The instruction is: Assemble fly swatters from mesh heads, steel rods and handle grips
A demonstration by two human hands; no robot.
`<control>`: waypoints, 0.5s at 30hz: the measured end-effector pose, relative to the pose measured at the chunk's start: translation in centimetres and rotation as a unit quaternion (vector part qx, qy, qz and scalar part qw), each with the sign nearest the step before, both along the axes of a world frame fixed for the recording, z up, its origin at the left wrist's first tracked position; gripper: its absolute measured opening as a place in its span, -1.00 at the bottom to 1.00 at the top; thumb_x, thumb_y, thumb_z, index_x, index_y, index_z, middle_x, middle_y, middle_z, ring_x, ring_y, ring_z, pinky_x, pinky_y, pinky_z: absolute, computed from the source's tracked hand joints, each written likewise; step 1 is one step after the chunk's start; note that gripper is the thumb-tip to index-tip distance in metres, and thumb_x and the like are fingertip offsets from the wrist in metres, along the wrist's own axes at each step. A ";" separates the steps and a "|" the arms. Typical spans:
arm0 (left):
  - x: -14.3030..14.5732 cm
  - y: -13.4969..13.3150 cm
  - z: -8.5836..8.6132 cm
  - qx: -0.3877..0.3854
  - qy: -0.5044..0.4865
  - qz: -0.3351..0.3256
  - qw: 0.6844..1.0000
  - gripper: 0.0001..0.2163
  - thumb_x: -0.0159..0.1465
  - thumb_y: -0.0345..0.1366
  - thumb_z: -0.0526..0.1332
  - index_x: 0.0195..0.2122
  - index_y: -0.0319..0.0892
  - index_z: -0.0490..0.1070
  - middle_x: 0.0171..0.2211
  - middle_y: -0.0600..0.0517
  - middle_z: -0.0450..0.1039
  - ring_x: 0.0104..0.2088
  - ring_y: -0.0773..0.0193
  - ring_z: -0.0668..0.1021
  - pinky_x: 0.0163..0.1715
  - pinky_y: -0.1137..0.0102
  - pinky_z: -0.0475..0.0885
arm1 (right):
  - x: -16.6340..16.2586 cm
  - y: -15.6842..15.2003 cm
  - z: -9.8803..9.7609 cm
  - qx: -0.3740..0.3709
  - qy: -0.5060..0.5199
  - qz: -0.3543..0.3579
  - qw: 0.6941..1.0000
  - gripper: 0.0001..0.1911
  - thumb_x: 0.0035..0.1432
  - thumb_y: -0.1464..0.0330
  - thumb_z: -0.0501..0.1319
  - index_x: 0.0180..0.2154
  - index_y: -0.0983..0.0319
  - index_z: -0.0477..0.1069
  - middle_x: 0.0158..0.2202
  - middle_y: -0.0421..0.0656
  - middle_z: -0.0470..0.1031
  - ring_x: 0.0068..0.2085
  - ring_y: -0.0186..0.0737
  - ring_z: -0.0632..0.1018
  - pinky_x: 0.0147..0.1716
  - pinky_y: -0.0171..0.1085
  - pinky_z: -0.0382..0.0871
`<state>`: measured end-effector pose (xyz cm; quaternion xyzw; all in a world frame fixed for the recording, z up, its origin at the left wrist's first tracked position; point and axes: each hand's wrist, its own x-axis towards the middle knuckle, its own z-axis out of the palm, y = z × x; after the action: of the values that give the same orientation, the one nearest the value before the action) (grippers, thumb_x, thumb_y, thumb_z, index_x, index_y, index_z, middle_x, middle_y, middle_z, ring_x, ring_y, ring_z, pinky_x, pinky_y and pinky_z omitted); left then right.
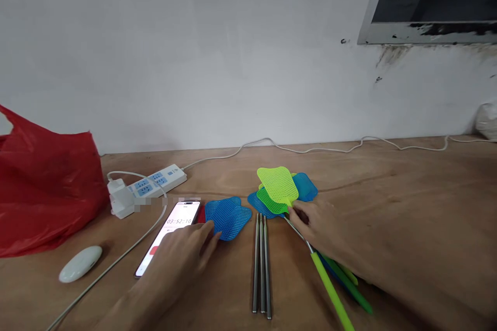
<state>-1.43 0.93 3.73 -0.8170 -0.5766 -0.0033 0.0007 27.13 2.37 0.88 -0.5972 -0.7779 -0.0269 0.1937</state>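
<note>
My left hand [182,256] lies over the lower part of a phone [179,223], its fingertips touching a stack of blue swatter heads [229,216]. My right hand [320,227] pinches the neck of a yellow-green fly swatter [278,184], whose metal rod runs down to a green handle [332,292]. That swatter rests on a pile of green and blue swatter heads [305,186]. Three bare metal rods [261,264] lie side by side between my hands. More green and blue handles [351,289] show under my right wrist.
A red plastic bag [42,186] stands at the left. A white power strip [149,186] with a plug and cables lies behind the phone. A white oval object [81,264] rests near the front left. A white cable [349,145] runs along the wall.
</note>
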 end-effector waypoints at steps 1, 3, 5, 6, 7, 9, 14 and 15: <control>-0.2 0.0 0.1 -0.003 0.017 0.014 1.000 -0.66 0.41 -0.20 -0.06 -0.39 -0.14 0.42 -0.43 -0.07 0.58 -0.42 0.04 0.60 -0.53 0.34 0.16 | -0.2 0.1 -0.2 0.001 -0.042 -0.009 0.999 -0.63 0.31 0.30 0.06 -0.55 0.19 0.35 -0.59 -0.16 0.47 -0.56 -0.25 0.41 -0.53 -0.22 -0.14; -0.7 0.0 0.1 -0.003 0.047 0.038 0.998 -0.66 0.41 -0.19 -0.07 -0.33 -0.15 0.45 -0.39 -0.10 0.60 -0.39 0.00 0.62 -0.52 0.34 0.18 | -0.5 0.3 -0.5 -0.005 -0.095 -0.018 0.995 -0.69 0.27 0.35 0.10 -0.51 0.22 0.43 -0.54 -0.07 0.55 -0.52 -0.18 0.49 -0.53 -0.20 -0.17; -1.4 -0.2 0.0 0.011 0.064 0.057 0.996 -0.66 0.42 -0.17 -0.08 -0.28 -0.14 0.45 -0.36 -0.11 0.61 -0.37 -0.03 0.63 -0.52 0.34 0.20 | -0.6 0.4 -0.7 -0.005 -0.109 -0.021 0.994 -0.73 0.24 0.38 0.13 -0.50 0.25 0.46 -0.52 -0.01 0.57 -0.51 -0.14 0.53 -0.53 -0.20 -0.20; -1.8 -0.4 0.0 0.020 0.066 0.064 0.996 -0.67 0.42 -0.15 -0.07 -0.25 -0.13 0.45 -0.35 -0.12 0.62 -0.37 -0.03 0.63 -0.52 0.34 0.21 | -0.6 0.4 -0.9 -0.004 -0.114 -0.022 0.993 -0.74 0.23 0.39 0.14 -0.48 0.25 0.47 -0.52 0.00 0.57 -0.51 -0.13 0.54 -0.53 -0.20 -0.21; -2.2 -0.5 -0.1 0.027 0.068 0.071 0.995 -0.68 0.41 -0.13 -0.06 -0.22 -0.13 0.44 -0.34 -0.12 0.62 -0.37 -0.04 0.63 -0.53 0.35 0.20 | -0.7 0.3 -1.0 -0.001 -0.117 -0.021 0.993 -0.74 0.24 0.38 0.13 -0.47 0.26 0.47 -0.52 0.00 0.57 -0.50 -0.12 0.54 -0.53 -0.20 -0.22; -3.0 -0.8 -0.3 0.036 0.075 0.083 0.993 -0.69 0.39 -0.11 -0.04 -0.18 -0.12 0.43 -0.36 -0.12 0.62 -0.40 -0.04 0.63 -0.55 0.36 0.18 | -0.7 0.2 -1.1 0.005 -0.118 -0.014 0.993 -0.73 0.27 0.36 0.12 -0.46 0.25 0.46 -0.51 -0.02 0.58 -0.49 -0.12 0.55 -0.53 -0.20 -0.22; -3.8 -1.3 -0.6 0.057 0.081 0.104 0.990 -0.75 0.34 -0.16 -0.01 -0.34 -0.11 0.40 -0.44 -0.08 0.58 -0.47 -0.01 0.60 -0.57 0.36 0.16 | -0.8 -0.1 -1.3 0.023 -0.098 0.007 0.995 -0.67 0.30 0.32 0.08 -0.49 0.22 0.42 -0.55 -0.11 0.55 -0.50 -0.17 0.53 -0.52 -0.20 -0.21; -3.9 -1.4 -0.6 0.056 0.078 0.103 0.990 -0.75 0.34 -0.17 0.00 -0.38 -0.11 0.38 -0.44 -0.09 0.57 -0.47 -0.03 0.60 -0.58 0.36 0.15 | -0.8 -0.1 -1.4 0.026 -0.094 0.009 0.995 -0.66 0.31 0.31 0.08 -0.51 0.22 0.41 -0.57 -0.12 0.53 -0.50 -0.18 0.52 -0.52 -0.20 -0.20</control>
<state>-5.28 -0.47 3.14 -0.7497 -0.6548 0.0283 0.0920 26.34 2.27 -0.51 -0.5795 -0.7971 -0.1017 0.1355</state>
